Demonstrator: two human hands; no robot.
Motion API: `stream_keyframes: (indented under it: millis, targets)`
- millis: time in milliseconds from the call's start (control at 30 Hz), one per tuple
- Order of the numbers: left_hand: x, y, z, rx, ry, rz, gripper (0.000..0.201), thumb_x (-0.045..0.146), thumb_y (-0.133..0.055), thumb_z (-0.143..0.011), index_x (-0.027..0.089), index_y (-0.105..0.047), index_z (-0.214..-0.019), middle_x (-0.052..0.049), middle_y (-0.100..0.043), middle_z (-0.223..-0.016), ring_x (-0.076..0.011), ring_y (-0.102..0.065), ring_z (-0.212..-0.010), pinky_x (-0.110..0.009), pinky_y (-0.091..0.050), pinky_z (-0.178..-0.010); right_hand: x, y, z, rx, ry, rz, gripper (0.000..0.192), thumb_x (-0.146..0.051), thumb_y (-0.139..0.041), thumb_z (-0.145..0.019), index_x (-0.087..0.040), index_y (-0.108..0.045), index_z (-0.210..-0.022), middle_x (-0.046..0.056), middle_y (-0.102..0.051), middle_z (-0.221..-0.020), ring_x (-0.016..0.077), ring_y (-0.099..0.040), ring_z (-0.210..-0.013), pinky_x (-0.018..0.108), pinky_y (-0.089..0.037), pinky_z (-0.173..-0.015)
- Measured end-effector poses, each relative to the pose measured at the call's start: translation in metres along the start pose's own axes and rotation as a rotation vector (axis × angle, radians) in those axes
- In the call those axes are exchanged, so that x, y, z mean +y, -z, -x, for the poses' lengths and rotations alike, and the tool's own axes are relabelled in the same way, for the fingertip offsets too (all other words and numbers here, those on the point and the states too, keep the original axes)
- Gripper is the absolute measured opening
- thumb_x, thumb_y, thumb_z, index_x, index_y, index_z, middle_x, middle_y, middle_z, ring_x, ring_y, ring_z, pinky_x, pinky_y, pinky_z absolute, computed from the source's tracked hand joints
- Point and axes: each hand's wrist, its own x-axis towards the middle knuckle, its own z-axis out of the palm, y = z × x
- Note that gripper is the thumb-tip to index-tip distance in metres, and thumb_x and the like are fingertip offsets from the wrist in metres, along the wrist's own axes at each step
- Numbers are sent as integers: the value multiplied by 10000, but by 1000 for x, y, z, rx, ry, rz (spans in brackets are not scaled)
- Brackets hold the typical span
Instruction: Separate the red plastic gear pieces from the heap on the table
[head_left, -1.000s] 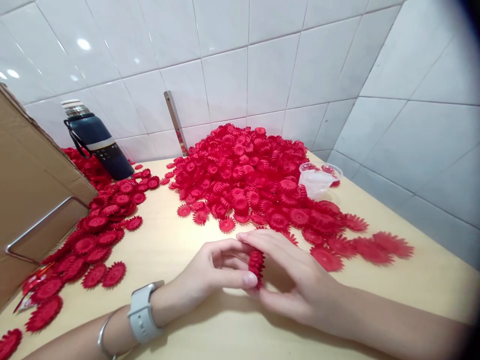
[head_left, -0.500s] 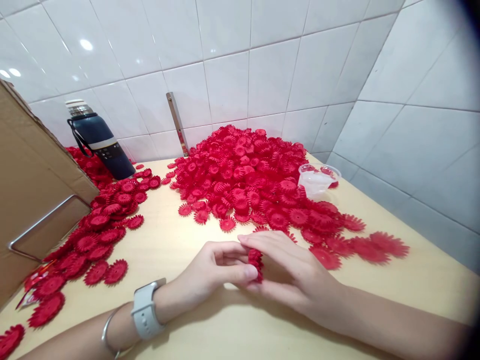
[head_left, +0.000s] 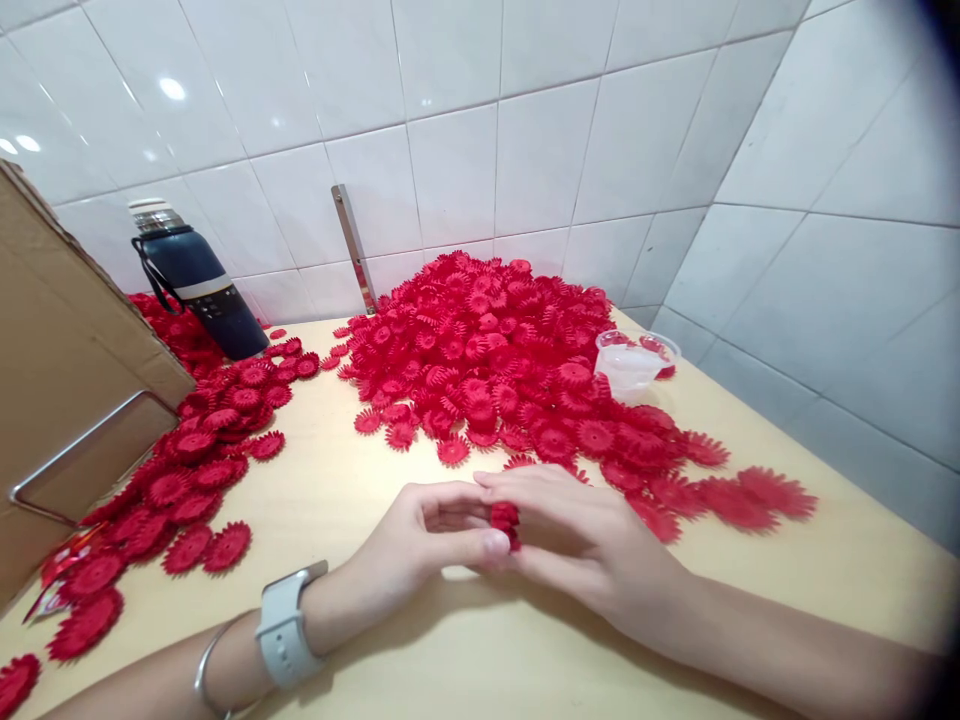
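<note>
Between the fingertips of both hands is a small red fringed disc [head_left: 505, 522], seen nearly edge-on and partly covered by fingers. My left hand [head_left: 439, 525], with a watch and a bangle on its arm, is closed on it, thumb in front. My right hand [head_left: 592, 545] arches over from the other side, its fingers and thumb also closed around the disc and meeting the left fingertips. Just beyond the hands rises a big heap of similar red fringed discs [head_left: 480, 360], whose near edge is partly hidden by the right hand.
More red discs [head_left: 217, 440] trail along the left beside a cardboard box [head_left: 82, 370] with a wire handle. A dark blue bottle [head_left: 202, 285] stands behind them. A clear plastic cup [head_left: 634, 372] is at the heap's right. A metal strip [head_left: 352, 245] leans on the tiled wall.
The red disc has turned slightly between the fingers, and less of it shows now. Both hands have stayed almost in place, with small finger shifts.
</note>
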Motion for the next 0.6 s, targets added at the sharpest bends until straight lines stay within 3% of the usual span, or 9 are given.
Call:
stream_keyframes:
  millis: [67,133,267,367,467,600]
  targets:
    - [0,0,-1,48,7,55,211,183,-641,-703,127,-649,-906,-57,-646,-800,-150,-598,-702,-272,-475,-694,-2,2,0,-3,-134,-19,316,-278,-548,-800,-238,-495,-1109,49,-603,-1064,197,-570,-948,314,-498,-763]
    - [0,2,-2,133,-5,77,177,210,-626,-722,107,-638,-866,-68,-642,-786,-148,-599,-680,-273,-480,-674,-2,5,1,81,-195,-36,321,-290,-475,-839,-232,-440,-1153,56,-568,-1102,193,-537,-1006,318,-474,-807]
    - [0,6,-3,237,-49,38,125,206,-611,-737,83,-629,-733,-61,-622,-701,-134,-583,-644,-249,-480,-638,-1,10,2,265,-186,-89,181,-260,-370,-881,-225,-509,-991,45,-591,-956,175,-557,-917,284,-458,-758]
    - [0,6,-3,212,-52,-31,123,187,-604,-742,80,-626,-684,-49,-610,-653,-117,-566,-613,-223,-466,-612,-2,10,2,173,-197,-137,171,-250,-372,-875,-203,-535,-856,26,-585,-773,153,-567,-718,250,-450,-613]
    - [-1,4,-3,208,-94,-57,89,152,-643,-706,114,-632,-786,-33,-626,-730,-125,-583,-683,-224,-468,-652,-6,8,1,7,-278,-222,198,-267,-401,-862,-180,-543,-754,5,-549,-634,127,-518,-577,229,-405,-516]
    - [-5,0,0,151,-132,-12,331,78,-700,-627,182,-589,-921,8,-620,-829,-142,-616,-740,-251,-486,-691,-10,5,-2,-107,-439,-455,176,-262,-508,-811,-164,-537,-667,-20,-521,-591,95,-467,-546,196,-363,-492]
